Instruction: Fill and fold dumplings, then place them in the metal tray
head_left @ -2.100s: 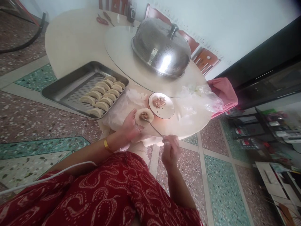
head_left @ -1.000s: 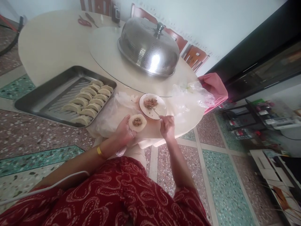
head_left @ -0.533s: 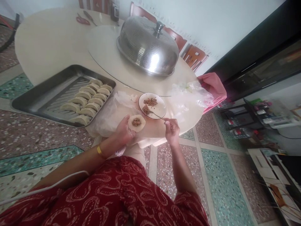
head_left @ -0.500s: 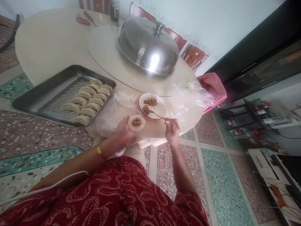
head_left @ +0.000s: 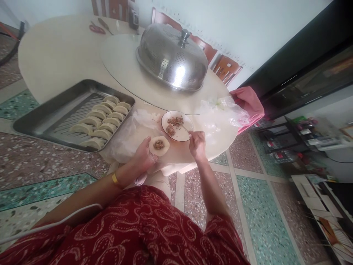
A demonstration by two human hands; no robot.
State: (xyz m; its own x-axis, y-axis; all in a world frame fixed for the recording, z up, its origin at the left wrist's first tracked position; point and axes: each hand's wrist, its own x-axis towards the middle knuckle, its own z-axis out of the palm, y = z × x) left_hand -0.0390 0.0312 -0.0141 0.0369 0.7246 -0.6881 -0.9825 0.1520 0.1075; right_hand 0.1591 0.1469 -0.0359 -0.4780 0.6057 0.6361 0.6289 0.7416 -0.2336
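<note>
My left hand (head_left: 143,156) cradles a round dumpling wrapper (head_left: 159,145) with a lump of minced filling in its middle, held just above the table's near edge. My right hand (head_left: 196,144) grips a thin metal spoon (head_left: 184,128) whose tip rests in the minced filling on a small white plate (head_left: 184,134). The plate sits right behind the wrapper. A steel tray (head_left: 52,114) to the left holds several folded dumplings (head_left: 99,118) in two rows.
A big perforated steel dome cover (head_left: 172,57) stands on the lazy Susan at the back of the round table (head_left: 63,55). Crumpled clear plastic (head_left: 223,114) and a pink cloth (head_left: 249,105) lie at the right edge. Red scissors (head_left: 96,28) lie far back. Wooden chairs stand behind.
My right hand carried the spoon from the wrapper back to the plate and now pushes its tip into the filling, which has split into two heaps. The left hand stays put with the filled wrapper.
</note>
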